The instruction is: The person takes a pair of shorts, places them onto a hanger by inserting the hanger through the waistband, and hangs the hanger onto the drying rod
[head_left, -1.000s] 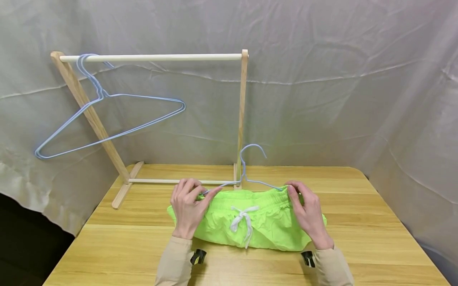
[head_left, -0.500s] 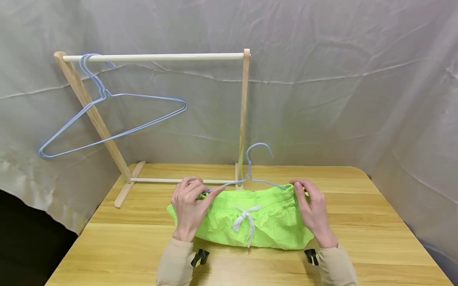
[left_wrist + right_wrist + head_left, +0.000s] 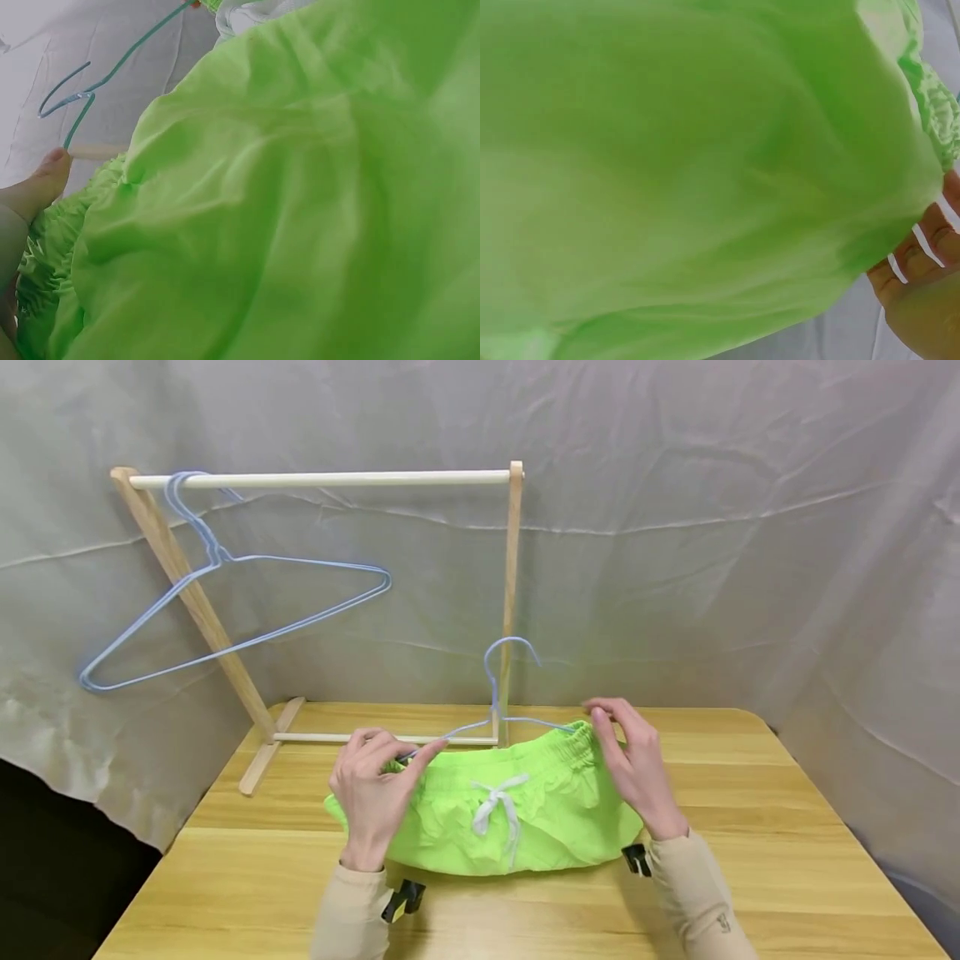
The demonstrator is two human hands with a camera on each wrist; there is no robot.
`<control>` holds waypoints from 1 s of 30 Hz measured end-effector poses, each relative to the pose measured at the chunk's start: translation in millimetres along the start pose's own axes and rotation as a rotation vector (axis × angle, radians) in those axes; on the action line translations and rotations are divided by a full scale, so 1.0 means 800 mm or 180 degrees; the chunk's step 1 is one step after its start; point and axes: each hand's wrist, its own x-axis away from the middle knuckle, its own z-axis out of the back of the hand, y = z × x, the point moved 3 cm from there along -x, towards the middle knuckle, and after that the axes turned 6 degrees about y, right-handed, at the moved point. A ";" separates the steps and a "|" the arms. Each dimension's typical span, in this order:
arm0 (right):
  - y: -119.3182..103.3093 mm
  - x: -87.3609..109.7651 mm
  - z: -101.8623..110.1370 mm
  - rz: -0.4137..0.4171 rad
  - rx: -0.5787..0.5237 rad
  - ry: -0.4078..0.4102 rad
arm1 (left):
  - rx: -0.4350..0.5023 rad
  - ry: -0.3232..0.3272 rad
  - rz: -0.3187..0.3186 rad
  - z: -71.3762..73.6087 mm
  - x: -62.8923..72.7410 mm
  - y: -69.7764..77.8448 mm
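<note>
Bright green shorts [image 3: 540, 810] with a gathered waistband and a white drawstring bow [image 3: 497, 803] are held up just over the table. A blue wire hanger [image 3: 493, 681] sits in the waistband, its hook and upper arms showing and its lower part hidden by cloth. At the waistband's left end, my left hand [image 3: 375, 793] pinches the cloth together with the hanger's arm; its thumb [image 3: 51, 174] lies near the wire in the left wrist view. My right hand [image 3: 633, 768] pinches the right end. Its fingers [image 3: 922, 251] go behind the cloth in the right wrist view.
A wooden rack [image 3: 510, 577] with a white top rail [image 3: 337, 479] stands at the back left of the table [image 3: 750, 827]. Several blue hangers [image 3: 300, 560] hang at the rail's left end. Grey curtains [image 3: 712, 568] surround the table.
Both hands have shifted left and slightly upward with the shorts and hanger. The right end of the waistband has risen more, so the shorts now tilt. The rack looks unmoved.
</note>
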 end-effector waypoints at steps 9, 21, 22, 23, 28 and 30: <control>-0.015 -0.068 -0.039 -0.0287 -0.0110 -0.0503 | -0.0063 0.0177 0.0116 0.019 -0.025 -0.006; -0.016 -0.150 -0.093 -0.0967 -0.0288 -0.0852 | -0.0360 0.0282 0.0165 0.043 -0.065 -0.018; -0.016 -0.156 -0.097 -0.0983 -0.0257 -0.0885 | -0.0382 0.0283 0.0171 0.046 -0.067 -0.019; -0.015 -0.161 -0.101 -0.0996 -0.0217 -0.0920 | -0.0410 0.0283 0.0186 0.048 -0.070 -0.020; -0.012 -0.181 -0.120 -0.1099 -0.0174 -0.1014 | -0.0475 0.0270 0.0267 0.058 -0.080 -0.027; -0.012 -0.185 -0.127 -0.1105 -0.0218 -0.0970 | -0.0497 0.0244 0.0272 0.061 -0.084 -0.028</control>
